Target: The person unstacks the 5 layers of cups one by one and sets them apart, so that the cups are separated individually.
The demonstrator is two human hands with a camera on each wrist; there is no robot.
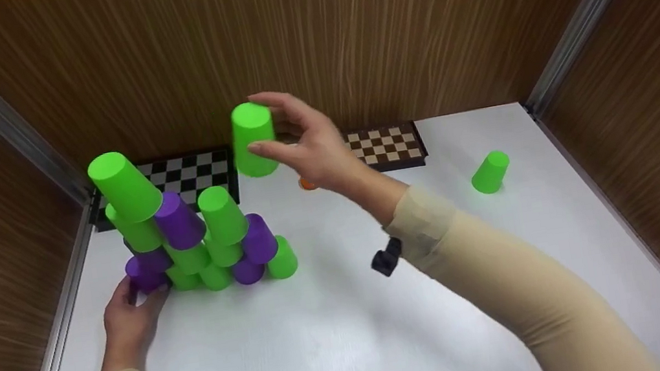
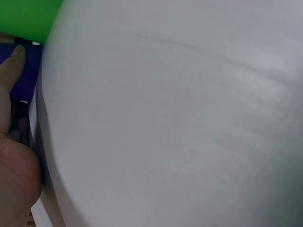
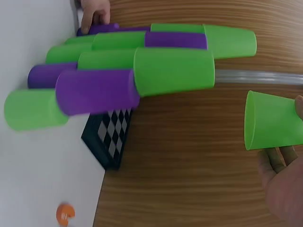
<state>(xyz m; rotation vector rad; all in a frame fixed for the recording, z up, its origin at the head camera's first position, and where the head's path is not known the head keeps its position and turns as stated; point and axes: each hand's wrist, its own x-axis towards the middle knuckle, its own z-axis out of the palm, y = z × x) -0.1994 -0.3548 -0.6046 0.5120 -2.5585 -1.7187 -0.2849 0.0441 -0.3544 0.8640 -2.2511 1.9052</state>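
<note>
A tiered stack of upside-down green and purple cups stands at the left of the table in the head view, with a green cup point(image 1: 124, 187) at its top left. My right hand point(image 1: 321, 151) holds another green cup point(image 1: 254, 144) mouth down in the air, above and right of the stack, between thumb and fingers. That held cup point(image 3: 272, 120) is apart from the stack in the right wrist view. Low at the stack's left end, my left hand point(image 1: 130, 317) grips a purple bottom-row cup point(image 1: 146, 275). Its thumb lies on this purple cup point(image 2: 29, 71) in the left wrist view.
A black-and-white checkered board point(image 1: 197, 171) lies behind the stack. Along the back wall is a brown-and-cream checkered board point(image 1: 386, 144), partly behind my right arm. A small orange piece point(image 3: 65, 214) lies near the boards. A lone green cup point(image 1: 490, 172) stands at the right.
</note>
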